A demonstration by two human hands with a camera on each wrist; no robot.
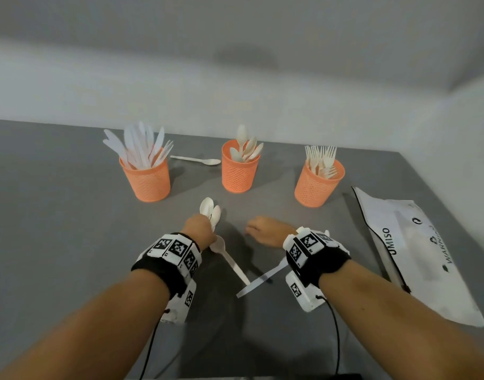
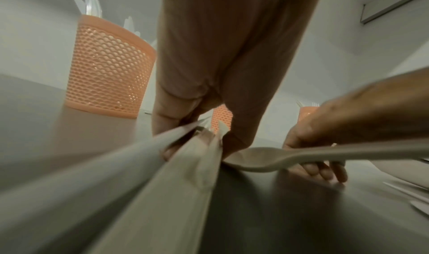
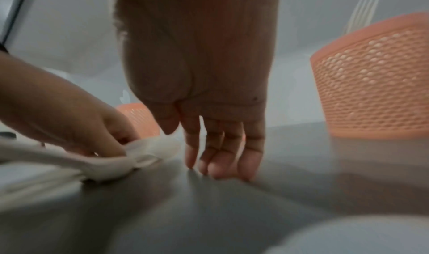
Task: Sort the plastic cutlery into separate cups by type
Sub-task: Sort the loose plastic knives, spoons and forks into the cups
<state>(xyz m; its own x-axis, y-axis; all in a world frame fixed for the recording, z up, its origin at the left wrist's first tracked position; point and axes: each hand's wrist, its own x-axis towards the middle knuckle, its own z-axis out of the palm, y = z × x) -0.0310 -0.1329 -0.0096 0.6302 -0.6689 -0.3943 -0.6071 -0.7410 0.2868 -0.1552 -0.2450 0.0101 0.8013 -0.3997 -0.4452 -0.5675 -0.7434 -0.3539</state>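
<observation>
White plastic spoons (image 1: 211, 211) are gripped as a bundle in the left hand (image 1: 198, 227), bowls up, low over the grey tabletop (image 1: 70, 229). The right hand (image 1: 266, 229) is spread, fingertips (image 3: 218, 168) touching the tabletop, holding nothing. Another spoon (image 1: 229, 260) and a knife (image 1: 260, 281) lie loose nearby. Light, stiff and slippery, these are probably best pinched mid-handle.
</observation>
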